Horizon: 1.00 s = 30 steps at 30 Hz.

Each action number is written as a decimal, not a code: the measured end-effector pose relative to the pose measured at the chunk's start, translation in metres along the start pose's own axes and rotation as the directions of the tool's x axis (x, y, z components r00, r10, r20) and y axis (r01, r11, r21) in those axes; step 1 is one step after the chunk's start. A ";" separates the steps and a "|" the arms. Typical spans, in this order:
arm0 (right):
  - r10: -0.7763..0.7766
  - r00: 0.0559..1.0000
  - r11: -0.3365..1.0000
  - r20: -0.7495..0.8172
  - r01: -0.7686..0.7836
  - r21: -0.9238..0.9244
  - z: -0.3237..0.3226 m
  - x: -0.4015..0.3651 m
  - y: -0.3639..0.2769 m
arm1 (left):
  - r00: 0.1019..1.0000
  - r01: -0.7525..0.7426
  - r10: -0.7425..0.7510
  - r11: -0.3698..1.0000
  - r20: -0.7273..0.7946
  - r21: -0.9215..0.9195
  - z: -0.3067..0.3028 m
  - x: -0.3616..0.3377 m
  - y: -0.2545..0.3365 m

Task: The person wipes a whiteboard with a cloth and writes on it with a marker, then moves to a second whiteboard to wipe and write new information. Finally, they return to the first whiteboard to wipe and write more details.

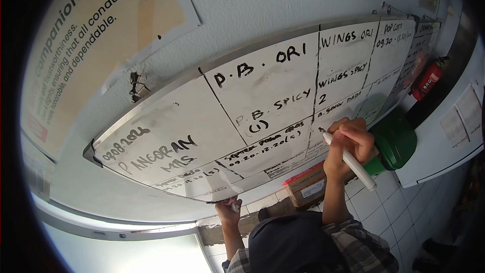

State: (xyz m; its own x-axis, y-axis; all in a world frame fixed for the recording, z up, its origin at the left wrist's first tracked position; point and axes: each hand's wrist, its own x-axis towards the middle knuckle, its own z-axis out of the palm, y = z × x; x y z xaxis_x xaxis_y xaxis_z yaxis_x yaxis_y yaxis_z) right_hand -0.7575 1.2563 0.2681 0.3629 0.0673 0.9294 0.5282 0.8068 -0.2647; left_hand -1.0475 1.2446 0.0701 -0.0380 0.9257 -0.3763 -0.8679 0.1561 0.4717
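Observation:
A whiteboard point(273, 78) with black handwritten columns fills the middle of the view and looks tilted. My right hand point(348, 144) is closed around a white marker pen point(356, 164), with the pen's tip at the board's surface, by a small dark mark in the lower section. At the board's lower edge is my left hand point(227, 212), its fingers curled in. A small whitish thing shows at those fingers, too small to make out.
Below the board are a cardboard box point(310, 192) and a green container point(399, 141). A red fire extinguisher point(428, 80) hangs at the right. A printed poster point(86, 45) is on the wall at upper left. White tiles point(399, 212) cover the floor.

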 end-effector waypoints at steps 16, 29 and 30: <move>-0.014 0.996 0.983 0.085 -0.002 0.182 -0.004 0.005 0.007 | 1.000 -0.015 0.016 1.000 0.013 -0.027 0.000 0.001 -0.001; -0.029 0.998 0.988 0.060 0.019 0.156 0.006 0.004 0.009 | 1.000 -0.006 0.006 0.998 -0.009 -0.058 -0.002 0.002 -0.001; -0.028 0.998 0.988 0.060 0.018 0.154 0.004 0.003 0.009 | 1.000 -0.010 0.009 0.999 -0.010 -0.047 -0.002 0.002 -0.001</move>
State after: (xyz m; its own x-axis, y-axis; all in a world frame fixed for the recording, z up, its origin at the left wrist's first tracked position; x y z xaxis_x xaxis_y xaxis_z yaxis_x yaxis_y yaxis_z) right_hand -0.7544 1.2658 0.2694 0.3015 0.0798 0.9501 0.4101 0.8888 -0.2047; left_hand -1.0474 1.2453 0.0678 -0.0512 0.9237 -0.3798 -0.8899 0.1305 0.4372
